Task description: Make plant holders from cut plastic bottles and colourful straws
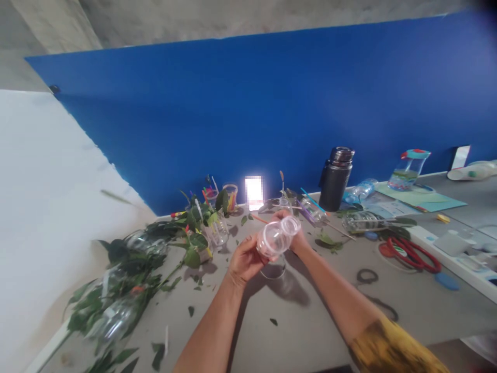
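Between my two hands, above the middle of the table, is a clear plastic bottle (pixel 275 238), tilted with its round open neck toward me. My left hand (pixel 245 260) has its fingers wrapped round the bottle's left side. On the far right side my right hand (pixel 297 239) grips it too, its fingers partly hidden behind the plastic. A clear round rim (pixel 274 274) shows just below the bottle; I cannot tell whether it is a separate piece. Beyond the hands lie a stick and a small clear bottle (pixel 284 204).
Leafy stems and clear bottles (pixel 116 316) spread along the left. A clear cup (pixel 219 230) with leaves stands nearer the middle. At the back is a black flask (pixel 336 178). To the right are red-handled scissors (pixel 413 254), a power strip (pixel 454 259) and a drinking bottle (pixel 407 171).
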{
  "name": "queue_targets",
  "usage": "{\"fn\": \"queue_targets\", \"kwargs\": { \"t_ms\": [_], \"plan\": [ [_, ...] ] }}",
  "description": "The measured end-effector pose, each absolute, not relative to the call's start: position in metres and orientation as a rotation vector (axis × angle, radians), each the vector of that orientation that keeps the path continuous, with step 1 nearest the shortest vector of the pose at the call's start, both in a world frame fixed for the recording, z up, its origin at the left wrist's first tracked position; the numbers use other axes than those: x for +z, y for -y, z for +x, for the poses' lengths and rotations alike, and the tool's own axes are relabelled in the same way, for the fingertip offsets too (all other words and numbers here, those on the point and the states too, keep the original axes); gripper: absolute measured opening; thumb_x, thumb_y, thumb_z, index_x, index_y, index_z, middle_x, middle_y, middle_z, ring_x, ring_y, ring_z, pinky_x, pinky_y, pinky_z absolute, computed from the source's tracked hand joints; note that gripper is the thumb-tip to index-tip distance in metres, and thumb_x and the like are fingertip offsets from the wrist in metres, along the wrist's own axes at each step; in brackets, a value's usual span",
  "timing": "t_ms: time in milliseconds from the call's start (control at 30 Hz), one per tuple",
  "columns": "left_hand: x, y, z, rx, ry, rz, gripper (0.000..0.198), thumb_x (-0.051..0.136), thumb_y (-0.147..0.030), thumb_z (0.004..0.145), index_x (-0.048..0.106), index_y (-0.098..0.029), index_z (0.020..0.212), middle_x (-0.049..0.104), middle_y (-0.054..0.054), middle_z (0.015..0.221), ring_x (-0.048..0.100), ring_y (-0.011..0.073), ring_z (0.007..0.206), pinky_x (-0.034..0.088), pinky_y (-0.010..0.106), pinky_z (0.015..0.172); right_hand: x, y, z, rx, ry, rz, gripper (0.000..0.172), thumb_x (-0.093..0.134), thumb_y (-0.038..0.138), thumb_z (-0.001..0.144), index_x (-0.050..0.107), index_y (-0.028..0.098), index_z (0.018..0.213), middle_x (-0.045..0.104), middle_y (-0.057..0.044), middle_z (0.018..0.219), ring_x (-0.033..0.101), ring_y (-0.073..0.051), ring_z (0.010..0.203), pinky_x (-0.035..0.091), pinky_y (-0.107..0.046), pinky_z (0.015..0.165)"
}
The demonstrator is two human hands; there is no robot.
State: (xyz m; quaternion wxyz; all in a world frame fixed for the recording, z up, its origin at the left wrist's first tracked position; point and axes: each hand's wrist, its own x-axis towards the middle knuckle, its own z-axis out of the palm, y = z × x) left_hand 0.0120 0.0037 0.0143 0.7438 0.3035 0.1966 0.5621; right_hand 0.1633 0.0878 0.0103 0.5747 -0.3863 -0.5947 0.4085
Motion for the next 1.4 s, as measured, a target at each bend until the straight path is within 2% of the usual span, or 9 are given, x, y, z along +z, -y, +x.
{"fn": "queue_targets", "kwargs": {
  "t_ms": [267,433,600,767,900,1000,1200,1300,1400],
  "plan": [
    [0.025,0.002,0.01,1.078,-0.47,0.85,0.045,0.094,-0.05,0.063,0.073,-0.011,0.073,0.064,0.008,0.063,0.059,0.0178,0.056,0.049,0.031,0.054,0.037,-0.072,0.175,1.506,1.269,-0.748,0.051,0.074,0.072,0.077,0.071,0.021,0.074,0.075,-0.006,0.071,0.061,-0.017,0.057,0.047,-0.028,0.054],
    [0.02,-0.001,0.001,1.094,-0.503,0.873,0.04,0.093,-0.044,0.059,0.066,-0.015,0.059,0.057,0.004,0.052,0.054,0.0147,0.048,0.044,0.03,0.053,0.062,-0.069,0.212,1.654,1.811,-0.633,0.043,0.082,0.059,0.075,0.084,0.018,0.087,0.077,-0.004,0.077,0.065,-0.016,0.066,0.05,-0.027,0.061],
    [0.008,-0.007,-0.009,1.1,-0.514,0.881,0.033,0.09,-0.042,0.057,0.07,-0.016,0.063,0.065,0.007,0.059,0.056,0.0175,0.05,0.047,0.032,0.055,0.087,-0.067,0.24,1.369,2.209,-0.745,0.017,0.086,0.04,0.075,0.086,0.023,0.078,0.075,0.0,0.07,0.06,-0.015,0.063,0.045,-0.026,0.059],
    [0.003,-0.007,-0.005,1.046,-0.506,0.893,0.026,0.089,-0.034,0.058,0.071,-0.015,0.062,0.064,0.006,0.057,0.055,0.0163,0.049,0.044,0.031,0.056,0.093,-0.066,0.223,1.075,1.945,-0.839,0.017,0.079,0.037,0.081,0.084,0.023,0.075,0.066,0.002,0.058,0.047,-0.011,0.051,0.035,-0.027,0.052],
    [0.008,-0.003,0.003,0.868,-0.539,0.958,0.029,0.092,-0.033,0.059,0.072,-0.013,0.062,0.062,0.006,0.054,0.053,0.0136,0.044,0.041,0.027,0.05,0.111,-0.06,0.206,1.045,1.822,-0.791,0.013,0.076,0.032,0.081,0.085,0.022,0.083,0.071,0.001,0.065,0.055,-0.013,0.055,0.039,-0.027,0.052],
    [0.012,-0.004,0.009,0.928,-0.507,0.914,0.033,0.093,-0.036,0.064,0.07,-0.012,0.063,0.061,0.005,0.055,0.055,0.0132,0.045,0.044,0.026,0.05,0.136,-0.04,0.208,0.993,1.817,-0.693,0.014,0.073,0.03,0.087,0.084,0.022,0.09,0.073,-0.001,0.07,0.06,-0.014,0.061,0.044,-0.027,0.055],
    [0.011,-0.017,0.011,1.277,-0.56,0.603,0.032,0.092,-0.027,0.063,0.062,-0.016,0.065,0.058,-0.001,0.058,0.057,0.0126,0.055,0.045,0.025,0.053,0.14,0.025,0.248,1.098,1.816,-0.594,0.041,0.057,0.049,0.105,0.076,0.019,0.083,0.058,0.002,0.054,0.045,-0.009,0.046,0.032,-0.023,0.045],
    [0.009,-0.022,0.009,1.309,-0.584,0.544,0.035,0.091,-0.027,0.063,0.058,-0.016,0.062,0.057,-0.002,0.058,0.054,0.011,0.055,0.044,0.025,0.053,0.108,0.053,0.266,1.465,2.185,-0.379,0.046,0.071,0.058,0.094,0.077,0.017,0.076,0.062,0.0,0.056,0.048,-0.007,0.045,0.032,-0.02,0.042],
    [0.009,-0.023,0.011,1.336,-0.604,0.495,0.037,0.093,-0.027,0.061,0.058,-0.016,0.062,0.06,-0.001,0.061,0.056,0.0117,0.058,0.045,0.025,0.053,0.082,0.071,0.277,1.645,2.494,-0.438,0.054,0.096,0.054,0.063,0.084,0.021,0.104,0.075,0.0,0.074,0.051,-0.005,0.046,0.036,-0.016,0.043]
  ]
}}
